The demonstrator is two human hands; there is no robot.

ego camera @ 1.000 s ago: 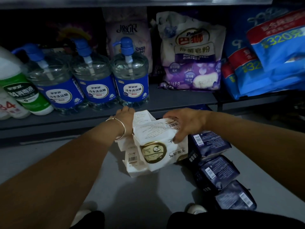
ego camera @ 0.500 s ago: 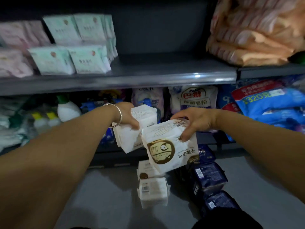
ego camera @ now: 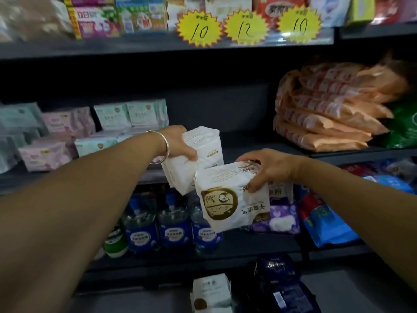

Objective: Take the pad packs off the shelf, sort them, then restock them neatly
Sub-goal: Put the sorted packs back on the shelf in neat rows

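Head view, facing dark store shelving. At the left end of the middle shelf (ego camera: pixel 237 152) lie pale pink packs (ego camera: pixel 45 154), with mint packs (ego camera: pixel 130 116) stacked just to their right; the centre of that shelf is bare.

The left hand (ego camera: pixel 180 145), a bangle (ego camera: pixel 163 143) on its wrist, reaches in from the lower left, its fingers curled round a plain white pack (ego camera: pixel 203 150) held in front of the middle shelf's front edge. Just right and lower, the right hand (ego camera: pixel 268 168) pinches the upper right corner of a white pack with a gold emblem (ego camera: pixel 230 199), thumb on the face and fingers over the top; this pack hangs tilted and overlaps the lower edge of the plain one.

At the right end of the middle shelf sits a pile of orange packs (ego camera: pixel 327 114), with a green bag (ego camera: pixel 406 123) beside it.

On the top shelf, colourful packs stand at the left and three yellow price tags (ego camera: pixel 248 28) reading 10, 12 and 10 hang on the front edge.

On the lower shelf, blue-labelled bottles (ego camera: pixel 171 227) stand left of centre, a purple bag (ego camera: pixel 279 218) and blue bags (ego camera: pixel 327 227) to the right.

On the floor at the bottom edge lie another white pack (ego camera: pixel 212 292) and, to its right, dark blue packs (ego camera: pixel 279 285).
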